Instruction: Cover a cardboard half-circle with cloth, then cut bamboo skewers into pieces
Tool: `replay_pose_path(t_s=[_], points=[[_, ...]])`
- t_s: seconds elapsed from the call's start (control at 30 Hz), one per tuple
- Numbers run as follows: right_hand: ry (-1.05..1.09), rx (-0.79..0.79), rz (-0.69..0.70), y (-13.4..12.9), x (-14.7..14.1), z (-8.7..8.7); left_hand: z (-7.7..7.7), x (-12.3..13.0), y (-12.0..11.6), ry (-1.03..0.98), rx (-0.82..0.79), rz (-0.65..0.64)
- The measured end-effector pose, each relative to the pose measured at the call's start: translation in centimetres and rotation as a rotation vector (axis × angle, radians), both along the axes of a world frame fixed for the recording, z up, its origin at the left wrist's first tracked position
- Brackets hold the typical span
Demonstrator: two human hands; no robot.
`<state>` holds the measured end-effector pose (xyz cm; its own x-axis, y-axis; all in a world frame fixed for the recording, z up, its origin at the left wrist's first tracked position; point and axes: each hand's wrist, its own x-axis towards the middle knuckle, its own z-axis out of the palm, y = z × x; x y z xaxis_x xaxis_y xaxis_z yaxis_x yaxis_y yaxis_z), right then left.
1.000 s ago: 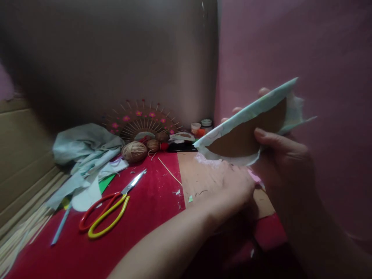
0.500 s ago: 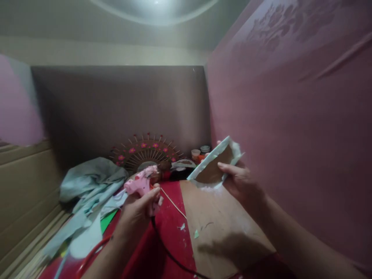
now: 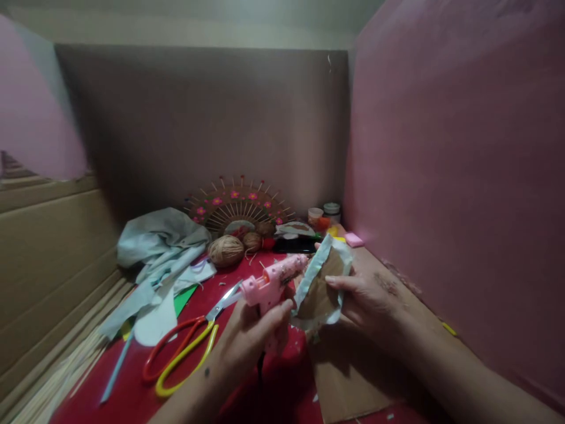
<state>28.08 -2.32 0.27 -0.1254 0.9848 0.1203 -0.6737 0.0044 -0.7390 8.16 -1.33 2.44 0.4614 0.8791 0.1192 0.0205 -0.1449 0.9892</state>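
Note:
A pink glue gun [image 3: 276,280] is gripped by my left hand [image 3: 256,335], its nozzle pointing right, close to the edge of a cardboard piece. My right hand [image 3: 362,294] holds that cardboard piece [image 3: 324,288], thumb on its brown face and the other fingers mostly hidden behind. Pale blue-white fabric is folded over the rim of the piece. Below both hands lies a flat cardboard sheet [image 3: 353,371] on the red table surface [image 3: 282,400].
Scissors with red and yellow handles [image 3: 185,353] lie left of my left hand. Pale cloth [image 3: 163,241] is heaped farther back. Twine balls [image 3: 226,251] and a decorated fan [image 3: 241,203] stand behind, with small tubs [image 3: 331,209] at the back right. A pink wall [image 3: 441,176] rises on the right.
The glue gun has moved right and now points at the fabric-edged piece, which has come lower and tilted. The view has dropped, showing the scissors and twine balls.

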Motion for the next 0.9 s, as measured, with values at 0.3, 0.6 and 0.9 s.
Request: replay_pose_path(t_s=[0.3,0.6,0.9], points=[[0.006,-0.007,0.073,-0.5,0.0,-0.6,0.1,0.2,-0.1,0.052,0.017,-0.030],[-0.032,-0.012,0.117,-0.8,-0.4,-0.4,0.5,0.1,-0.3,0.091,0.030,0.041],[-0.030,0.011,0.151,-1.0,-0.6,-0.5,1.2,0.9,-0.5,0.086,0.038,0.095]])
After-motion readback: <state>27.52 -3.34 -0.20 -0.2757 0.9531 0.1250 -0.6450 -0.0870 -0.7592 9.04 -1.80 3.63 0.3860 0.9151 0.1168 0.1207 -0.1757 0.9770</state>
